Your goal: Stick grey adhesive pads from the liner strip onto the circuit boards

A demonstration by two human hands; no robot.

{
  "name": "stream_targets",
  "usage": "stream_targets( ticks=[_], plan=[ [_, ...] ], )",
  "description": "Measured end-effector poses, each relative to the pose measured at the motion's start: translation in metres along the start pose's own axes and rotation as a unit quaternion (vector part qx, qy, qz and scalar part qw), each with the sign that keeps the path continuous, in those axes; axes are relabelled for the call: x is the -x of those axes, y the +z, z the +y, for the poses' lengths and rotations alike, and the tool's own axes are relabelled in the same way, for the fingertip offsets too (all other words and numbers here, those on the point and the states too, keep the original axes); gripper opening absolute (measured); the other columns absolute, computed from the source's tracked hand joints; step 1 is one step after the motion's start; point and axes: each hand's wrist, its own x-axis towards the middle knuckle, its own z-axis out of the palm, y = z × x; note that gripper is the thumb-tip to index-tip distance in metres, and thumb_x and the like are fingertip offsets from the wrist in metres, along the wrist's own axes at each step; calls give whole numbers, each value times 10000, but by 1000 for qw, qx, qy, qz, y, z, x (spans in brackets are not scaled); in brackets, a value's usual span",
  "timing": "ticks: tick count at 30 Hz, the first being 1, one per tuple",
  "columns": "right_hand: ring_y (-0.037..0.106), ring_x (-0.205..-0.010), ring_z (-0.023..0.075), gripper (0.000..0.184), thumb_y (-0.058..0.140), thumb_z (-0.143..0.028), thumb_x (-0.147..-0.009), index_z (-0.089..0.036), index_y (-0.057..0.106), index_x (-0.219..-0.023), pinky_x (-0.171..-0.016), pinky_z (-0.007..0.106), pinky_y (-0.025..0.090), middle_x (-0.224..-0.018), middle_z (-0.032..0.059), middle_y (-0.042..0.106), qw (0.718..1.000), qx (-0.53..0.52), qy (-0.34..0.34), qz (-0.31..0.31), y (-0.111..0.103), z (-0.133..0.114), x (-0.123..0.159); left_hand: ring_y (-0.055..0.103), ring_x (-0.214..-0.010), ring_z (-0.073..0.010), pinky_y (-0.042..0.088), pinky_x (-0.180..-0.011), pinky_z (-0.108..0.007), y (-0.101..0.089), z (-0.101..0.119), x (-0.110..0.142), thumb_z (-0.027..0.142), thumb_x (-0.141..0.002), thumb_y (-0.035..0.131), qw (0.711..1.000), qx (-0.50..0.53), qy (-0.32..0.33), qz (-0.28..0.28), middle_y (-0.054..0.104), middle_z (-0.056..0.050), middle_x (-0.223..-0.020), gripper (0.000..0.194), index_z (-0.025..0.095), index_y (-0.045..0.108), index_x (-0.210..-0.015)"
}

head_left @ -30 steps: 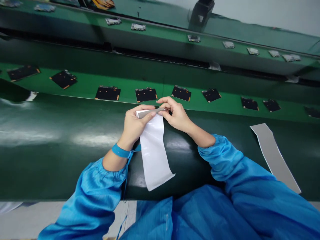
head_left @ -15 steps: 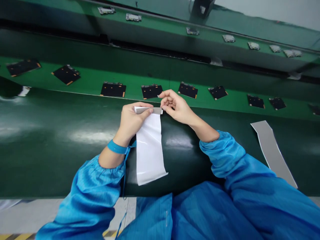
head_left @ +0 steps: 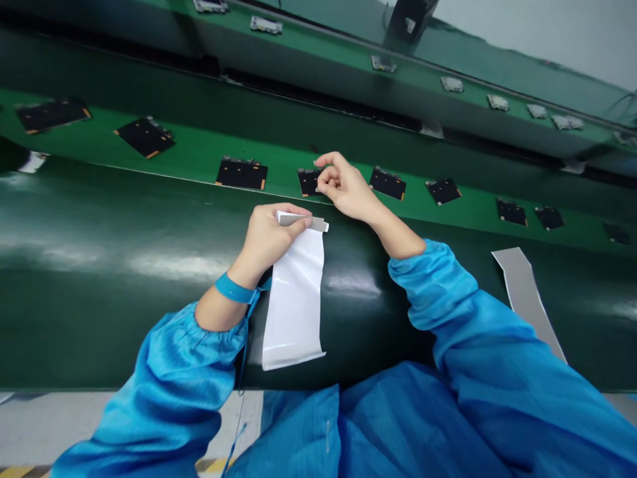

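Note:
My left hand [head_left: 273, 238] pinches the folded top end of a white release-paper sheet [head_left: 297, 299], where a grey strip [head_left: 299, 220] shows along the fold. The sheet hangs down toward me, its lower edge slightly curled. My right hand [head_left: 344, 186] is up and to the right, apart from the sheet, with thumb and forefinger pinched together; anything between them is too small to name. Behind its fingertips lies a black rectangular panel [head_left: 308, 182] with orange tabs, partly hidden by the hand.
Similar black panels [head_left: 241, 174] lie in a row along the green belt [head_left: 189, 162]. A grey sheet with white edges [head_left: 528, 292] rests on the dark green bench [head_left: 124, 318] at right. Small silvery parts [head_left: 266, 25] line the upper shelf. A blue wrist strap [head_left: 233, 289] with a cord circles my left wrist.
My right hand has moved up and away from the grey strip's end, toward the panel on the belt. My left hand keeps its hold on the sheet. The panels appear slightly farther right.

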Motion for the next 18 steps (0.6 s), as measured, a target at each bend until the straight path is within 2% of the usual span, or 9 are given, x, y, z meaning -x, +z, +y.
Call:
stream_targets(
  ticks=[5, 18],
  plan=[
    [629, -765, 156, 417, 558, -75, -841, -187, 474, -1233, -773, 295, 494, -837, -18, 682, 994, 72, 47, -66, 5, 3, -22, 683, -677, -188, 500, -616, -276, 2, 0, 1, 319, -741, 835, 1000, 3, 4, -20, 794, -64, -792, 209, 165, 862, -879],
    [694, -854, 193, 444, 558, -87, -835, -142, 510, -1274, -826, 318, 514, -927, 52, 760, 983, 157, 77, -59, -9, 3, -5, 691, -683, -197, 493, -614, -280, 3, -3, 0, 325, -729, 826, 1000, -4, 12, -28, 795, -70, -797, 215, 164, 856, -868]
  ],
)
